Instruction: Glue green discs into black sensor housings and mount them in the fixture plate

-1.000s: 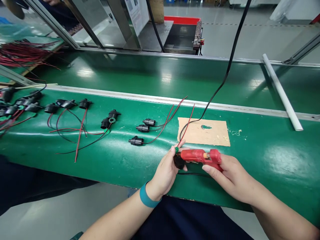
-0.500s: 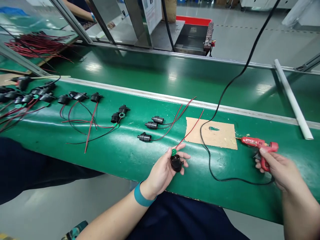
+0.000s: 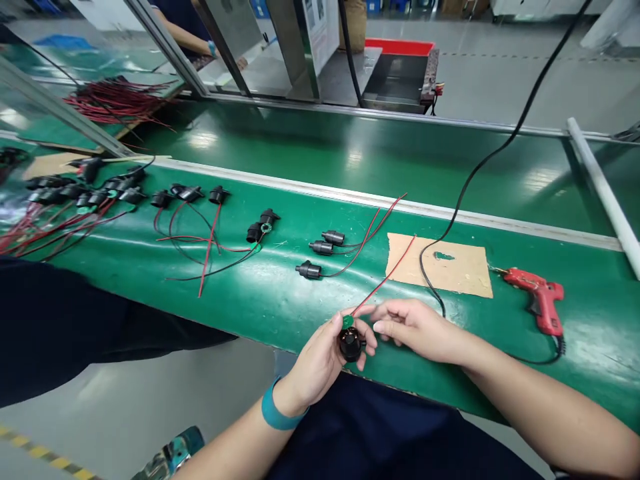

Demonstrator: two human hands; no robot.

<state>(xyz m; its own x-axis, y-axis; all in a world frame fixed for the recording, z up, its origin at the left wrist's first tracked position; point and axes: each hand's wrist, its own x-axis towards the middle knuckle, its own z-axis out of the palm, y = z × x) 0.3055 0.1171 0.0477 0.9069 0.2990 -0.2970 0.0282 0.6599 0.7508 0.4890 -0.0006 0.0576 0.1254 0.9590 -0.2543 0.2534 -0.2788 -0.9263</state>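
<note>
My left hand (image 3: 323, 360) is closed around a black plastic housing (image 3: 351, 343), its open round end facing up. A small green circuit board (image 3: 348, 321) stands at the housing's mouth by my thumb, and a red wire (image 3: 384, 280) runs from it toward the cardboard. Just right of the housing is my right hand (image 3: 415, 327), fingers slightly bent and apart, nothing seen in them. The red hot glue gun (image 3: 537, 293) lies on the green table mat, its nozzle by the edge of the cardboard piece (image 3: 463, 273).
Several wired black housings (image 3: 309, 269) lie left of the cardboard, and more are heaped at far left (image 3: 90, 193). A black cable (image 3: 473, 177) hangs across the bench. A white tube (image 3: 605, 193) slants at right. Red wires (image 3: 120, 100) lie in a bundle at the back; a co-worker's arm (image 3: 185, 37) is beyond.
My right hand has let go of the glue gun, leaving it on the mat, and has moved left beside the housing. My left hand still holds the housing, slightly lower in view.
</note>
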